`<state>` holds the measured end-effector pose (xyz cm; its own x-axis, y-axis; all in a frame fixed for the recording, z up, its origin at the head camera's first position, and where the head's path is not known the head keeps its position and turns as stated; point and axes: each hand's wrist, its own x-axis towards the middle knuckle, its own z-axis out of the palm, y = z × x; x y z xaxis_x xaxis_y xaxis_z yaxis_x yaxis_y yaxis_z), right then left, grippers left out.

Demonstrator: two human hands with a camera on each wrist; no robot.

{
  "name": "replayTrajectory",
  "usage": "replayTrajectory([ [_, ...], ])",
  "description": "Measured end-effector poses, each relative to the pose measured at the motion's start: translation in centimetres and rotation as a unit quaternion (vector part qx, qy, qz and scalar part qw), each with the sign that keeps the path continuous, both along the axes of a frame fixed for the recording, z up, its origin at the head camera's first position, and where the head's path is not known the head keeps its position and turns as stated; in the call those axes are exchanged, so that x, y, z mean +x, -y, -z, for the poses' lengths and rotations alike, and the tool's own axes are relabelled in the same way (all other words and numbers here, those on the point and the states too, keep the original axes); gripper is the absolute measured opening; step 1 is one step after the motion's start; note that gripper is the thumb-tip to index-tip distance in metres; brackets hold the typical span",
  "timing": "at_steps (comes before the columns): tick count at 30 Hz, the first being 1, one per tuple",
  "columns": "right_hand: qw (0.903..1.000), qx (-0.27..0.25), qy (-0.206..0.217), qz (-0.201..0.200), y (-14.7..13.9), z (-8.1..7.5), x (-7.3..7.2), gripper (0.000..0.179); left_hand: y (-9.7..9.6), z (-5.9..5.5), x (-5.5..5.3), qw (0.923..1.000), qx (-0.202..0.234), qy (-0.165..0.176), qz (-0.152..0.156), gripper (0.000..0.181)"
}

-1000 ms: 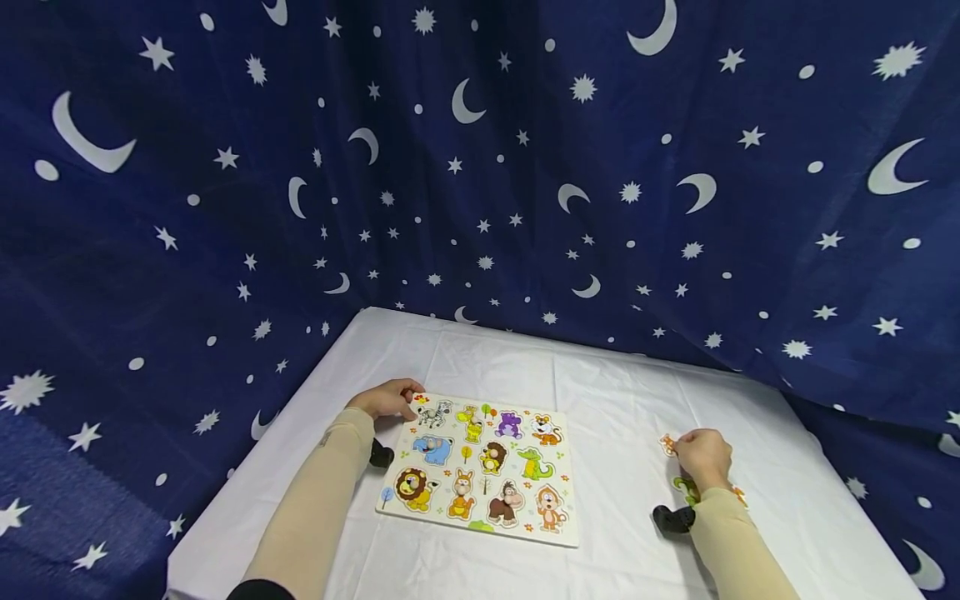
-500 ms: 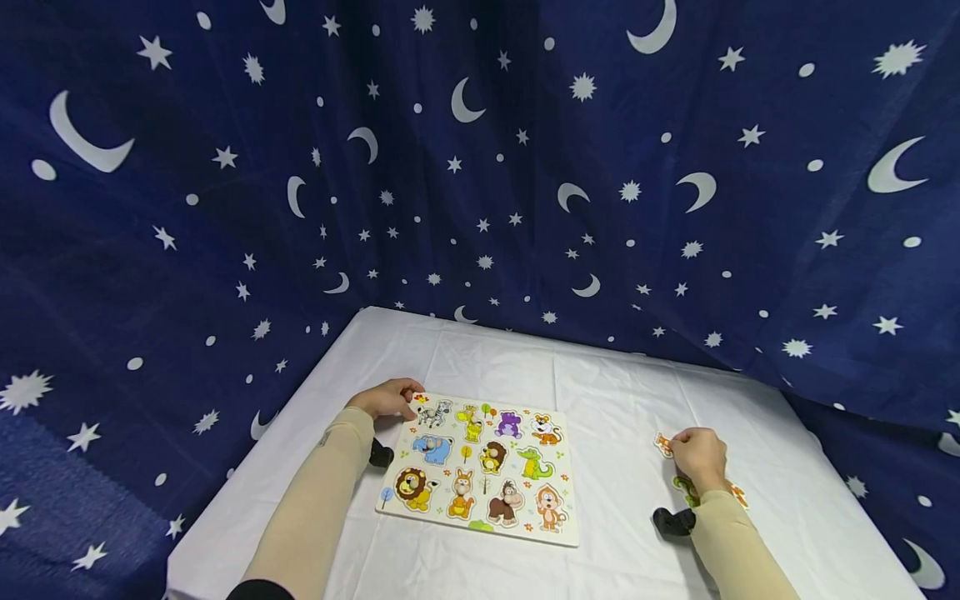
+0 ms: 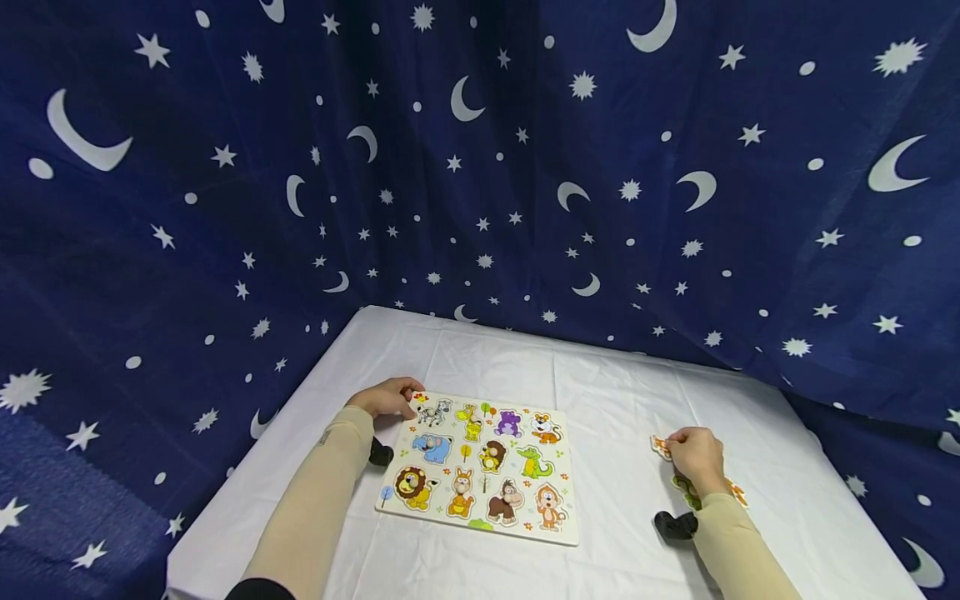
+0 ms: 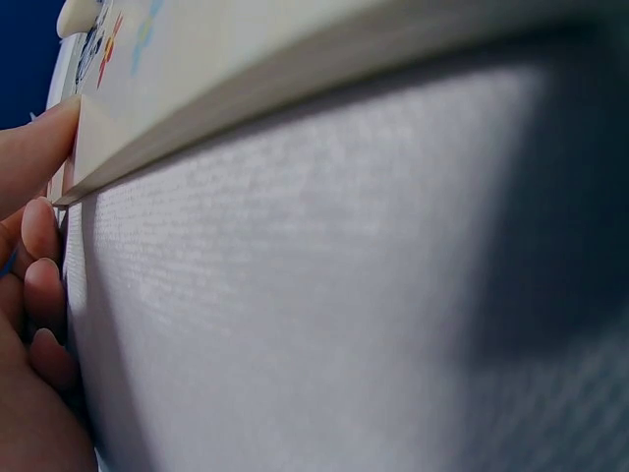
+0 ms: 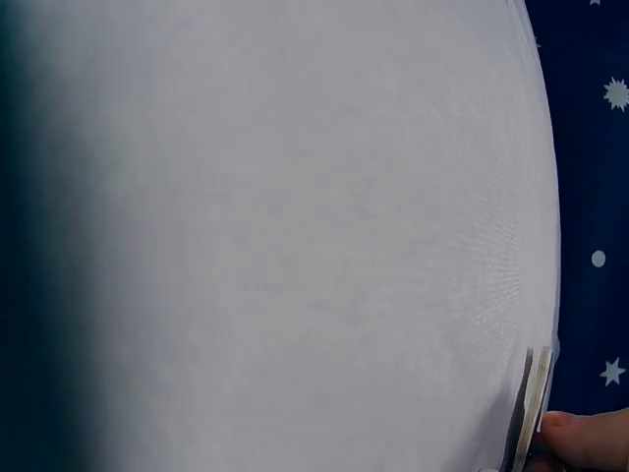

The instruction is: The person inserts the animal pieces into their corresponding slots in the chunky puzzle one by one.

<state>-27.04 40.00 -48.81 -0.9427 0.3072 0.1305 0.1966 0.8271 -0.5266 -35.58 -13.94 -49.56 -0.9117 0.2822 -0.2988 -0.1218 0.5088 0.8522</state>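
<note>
A flat wooden animal puzzle board lies left of centre on the table, printed with several cartoon animals in rows. My left hand grips its far left corner; in the left wrist view the thumb lies at the board's edge with the other fingers curled below. Off to the right, my right hand pinches a small orange-and-white puzzle piece close over the cloth. Seen edge-on in the right wrist view, the puzzle piece is thin, with a fingertip against it. My hand hides part of it.
A green puzzle piece and an orange puzzle piece lie beside and partly behind my right wrist. White cloth covers the table. A dark blue star-and-moon curtain hangs along its back and sides.
My right hand has shifted slightly left with the orange-and-white puzzle piece, which has turned a little. The left hand and the puzzle board have stayed in place.
</note>
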Motion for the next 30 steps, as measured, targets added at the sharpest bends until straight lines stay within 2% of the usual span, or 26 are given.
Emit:
replayTrajectory([
  [13, 0.9993, 0.006, 0.004, -0.037, 0.9, -0.3, 0.3, 0.013, 0.1, 0.0, 0.0, 1.0000, 0.000, -0.002, 0.005, 0.053],
  [18, 0.9988, 0.007, 0.009, -0.048, 1.3, -0.4, 0.4, 0.013, 0.1, 0.0, 0.1, 1.0000, -0.005, -0.001, 0.003, 0.053],
  [25, 0.9979, 0.009, -0.009, -0.063, 2.2, -0.7, 0.4, 0.010, 0.1, -0.2, 0.3, 1.0000, -0.002, 0.002, -0.001, 0.051],
  [30, 0.9977, -0.001, 0.000, -0.068, 2.7, -0.7, 0.5, 0.010, 0.0, -0.2, 0.2, 1.0000, -0.003, 0.005, -0.007, 0.050],
])
